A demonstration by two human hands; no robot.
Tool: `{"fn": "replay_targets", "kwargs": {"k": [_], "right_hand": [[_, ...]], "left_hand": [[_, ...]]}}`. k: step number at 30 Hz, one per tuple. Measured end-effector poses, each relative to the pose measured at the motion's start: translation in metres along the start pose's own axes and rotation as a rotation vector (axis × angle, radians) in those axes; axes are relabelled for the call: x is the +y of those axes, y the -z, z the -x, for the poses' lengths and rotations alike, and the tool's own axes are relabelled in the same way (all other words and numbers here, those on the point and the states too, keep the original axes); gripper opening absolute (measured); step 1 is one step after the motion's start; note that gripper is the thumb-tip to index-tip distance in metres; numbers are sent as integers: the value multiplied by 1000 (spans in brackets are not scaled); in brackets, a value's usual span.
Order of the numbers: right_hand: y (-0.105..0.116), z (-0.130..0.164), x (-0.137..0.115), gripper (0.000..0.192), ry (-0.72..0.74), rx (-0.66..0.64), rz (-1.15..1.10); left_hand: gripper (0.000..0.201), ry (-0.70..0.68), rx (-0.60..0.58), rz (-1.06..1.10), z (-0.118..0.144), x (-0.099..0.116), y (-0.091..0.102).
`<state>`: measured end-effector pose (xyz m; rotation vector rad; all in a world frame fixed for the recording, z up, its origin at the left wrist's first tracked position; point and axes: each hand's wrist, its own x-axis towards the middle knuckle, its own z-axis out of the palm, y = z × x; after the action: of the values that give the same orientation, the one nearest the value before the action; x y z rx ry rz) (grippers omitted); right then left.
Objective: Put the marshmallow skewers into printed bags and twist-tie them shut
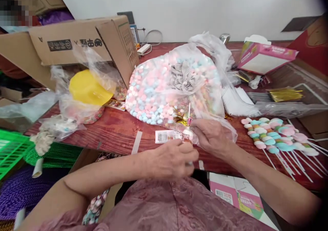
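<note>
A wrapped marshmallow skewer (188, 134) is held between my two hands, just over the table's front edge. My left hand (170, 159) is closed around its lower part, its fingers curled and slightly blurred. At the upper end, my right hand (210, 135) pinches the wrapper's neck, where a white stick (189, 110) points up. A shiny gold bow (180, 117) sits beside the stick. Behind the hands lies a big clear bag of pink, white and blue marshmallows (151, 87), with grey crumpled material (183, 75) on top. A printed label wrapper (165, 136) lies flat near my left hand.
Several marshmallow skewers (276, 135) are piled at the right. Gold twist ties (285, 95) lie in a clear bin behind them. A cardboard box (77, 41), a yellow disc (89, 87) in plastic and a green basket (12, 152) occupy the left. A pink box (266, 56) stands back right.
</note>
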<state>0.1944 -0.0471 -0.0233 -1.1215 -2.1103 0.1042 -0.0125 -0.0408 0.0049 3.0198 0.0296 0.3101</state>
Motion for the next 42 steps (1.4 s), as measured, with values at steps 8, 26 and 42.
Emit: {"fn": "replay_targets", "kwargs": {"k": [8, 26, 42], "right_hand": [[-24, 13, -27, 24, -175, -142, -512], [-36, 20, -4, 20, 169, 192, 50], [-82, 48, -73, 14, -334, -264, -780]], "left_hand": [[36, 441, 608, 462, -6, -49, -19], [18, 746, 412, 994, 6, -6, -41], [37, 1174, -670, 164, 161, 52, 12]]}}
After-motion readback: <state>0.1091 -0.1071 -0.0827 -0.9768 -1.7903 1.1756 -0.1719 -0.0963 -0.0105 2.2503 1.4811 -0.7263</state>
